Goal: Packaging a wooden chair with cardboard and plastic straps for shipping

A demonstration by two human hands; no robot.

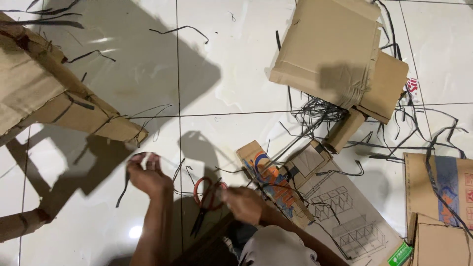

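Closest to the lens, at the bottom edge of the head view, a pale sleeve covers the person's right arm. That arm leads up to the right hand, whose fingers are curled shut, though what the grip holds is blurred and I cannot tell. Just left of it lie red-handled scissors on the white tiled floor, blades pointing down toward the bottom edge. The scissors sit between the two hands.

Further left, the left hand is raised off the floor with its grip pressed together, pinching a thin black strap that dangles below the fist, with something small and pale at the fingertips.

Right of the right hand, a printed cardboard piece with blue and orange colouring lies tilted, overlapping a flat sheet with line drawings that runs toward the bottom right corner. Above these, a heap of loose black straps tangles beneath a stack of plain brown cardboard near the top edge.

At the right edge lies another printed carton. Along the left edge, a large folded cardboard flap with black straps round it casts a dark shadow across the tiles.
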